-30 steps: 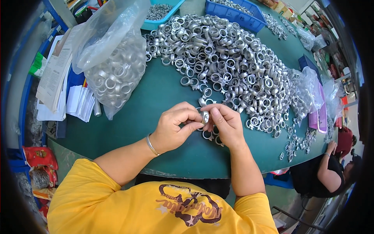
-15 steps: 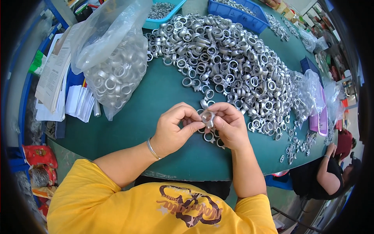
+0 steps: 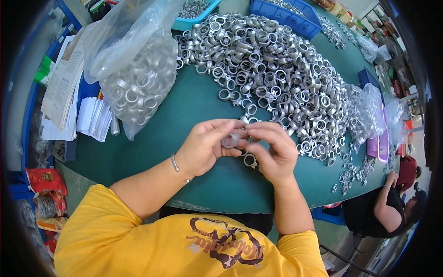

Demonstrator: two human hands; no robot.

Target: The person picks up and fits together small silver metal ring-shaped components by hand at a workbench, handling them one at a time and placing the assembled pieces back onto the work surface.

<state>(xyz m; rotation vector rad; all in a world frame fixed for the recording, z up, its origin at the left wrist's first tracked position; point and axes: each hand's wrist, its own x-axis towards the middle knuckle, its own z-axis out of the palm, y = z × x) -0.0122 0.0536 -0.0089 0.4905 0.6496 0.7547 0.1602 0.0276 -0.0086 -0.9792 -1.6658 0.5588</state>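
In front of me, over the near edge of a large heap of metal rings, my two hands are together. My left hand is closed, with a silver-grey metal ring with a small lug between thumb and fingers; motion blurs it. Close against it, my right hand has thumb and fingers bent together, their tips at the ring's right side. What those tips hold, if anything, I cannot make out. A few loose rings lie on the green table just below the fingers.
A clear plastic bag full of rings stands at left, beside papers. Along the back are a light-blue tray and a blue crate. At right lie smaller metal parts, a purple basket and a seated person.
The ring has shifted left from between both hands' fingertips into my left hand and is turned. My left hand has rolled over, and my right fingers have bent in closer.
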